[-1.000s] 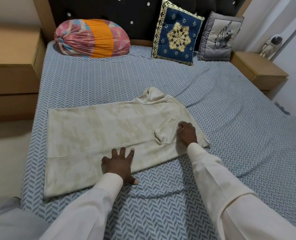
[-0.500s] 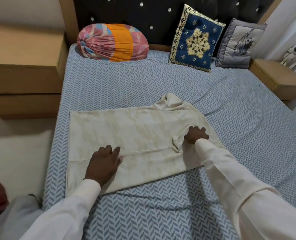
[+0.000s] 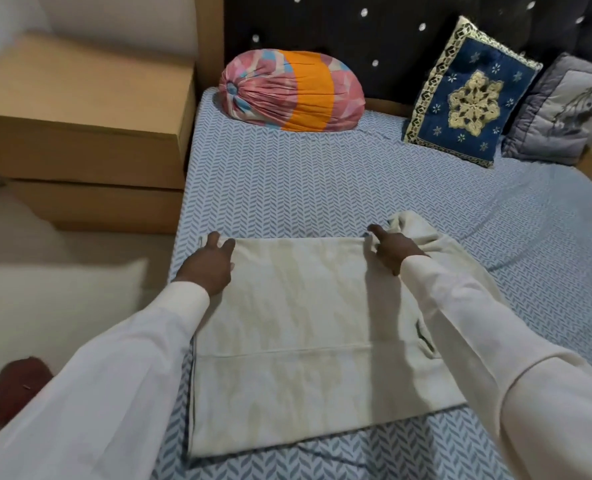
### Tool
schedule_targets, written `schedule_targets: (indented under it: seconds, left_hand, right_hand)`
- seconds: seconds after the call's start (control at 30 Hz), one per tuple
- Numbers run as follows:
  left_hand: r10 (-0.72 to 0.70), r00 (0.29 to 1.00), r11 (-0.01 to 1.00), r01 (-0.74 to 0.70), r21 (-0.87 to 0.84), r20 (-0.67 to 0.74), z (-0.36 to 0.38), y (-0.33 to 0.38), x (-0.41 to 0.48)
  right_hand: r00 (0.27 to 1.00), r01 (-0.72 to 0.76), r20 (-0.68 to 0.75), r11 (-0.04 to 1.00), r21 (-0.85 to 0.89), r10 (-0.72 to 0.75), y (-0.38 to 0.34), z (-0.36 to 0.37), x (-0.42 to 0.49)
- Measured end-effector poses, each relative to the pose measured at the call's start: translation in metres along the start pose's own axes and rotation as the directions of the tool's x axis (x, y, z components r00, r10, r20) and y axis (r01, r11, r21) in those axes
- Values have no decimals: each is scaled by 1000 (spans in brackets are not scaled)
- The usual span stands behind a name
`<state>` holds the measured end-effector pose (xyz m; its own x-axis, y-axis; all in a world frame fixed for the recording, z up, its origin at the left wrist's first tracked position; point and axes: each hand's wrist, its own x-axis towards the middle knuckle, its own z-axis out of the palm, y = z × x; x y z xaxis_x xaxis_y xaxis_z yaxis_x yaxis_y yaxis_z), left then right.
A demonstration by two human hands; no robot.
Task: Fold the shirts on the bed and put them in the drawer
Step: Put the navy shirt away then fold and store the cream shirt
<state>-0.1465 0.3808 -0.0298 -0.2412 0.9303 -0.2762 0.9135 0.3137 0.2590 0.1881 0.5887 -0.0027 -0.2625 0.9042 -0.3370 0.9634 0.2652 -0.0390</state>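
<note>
on the near half of the blue herringbone-sheeted bed (image 3: 287,188) lies the cream mottled fabric shirt (image 3: 287,323), likely light and limp, best lifted by its far edge. the right hand (image 3: 396,252) pinches that edge; i cannot tell whether the left hand (image 3: 206,268) grips the far left corner.

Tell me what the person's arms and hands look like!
Both arms wear long, loose sleeves of plain cream-white cloth, the left sleeve and the right sleeve alike, ending in cuffs at the wrists. The left hand and right hand are bare: no gloves, and no rings show.
</note>
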Motion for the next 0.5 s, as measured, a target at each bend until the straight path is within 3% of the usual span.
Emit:
schedule_targets:
  seconds: [0.17,0.23,0.37,0.5]
  left_hand:
    - [-16,999,999,17,37,-33,-17,-10,26]
    - [-46,999,998,46,35,-24,-19,-13,28]
    - [-29,997,997,35,70,-75,-26,-13,12]
    - [53,972,994,-29,108,-227,-30,-8,-22]
  right_hand:
    - [992,-38,125,999,23,34,0,-8,16]
    - [993,-59,100,998,12,58,3,-13,13]
    - [990,-90,133,962,259,57,13,-13,-2]
    - [990,-131,38,814,565,133,27,-7,-37]
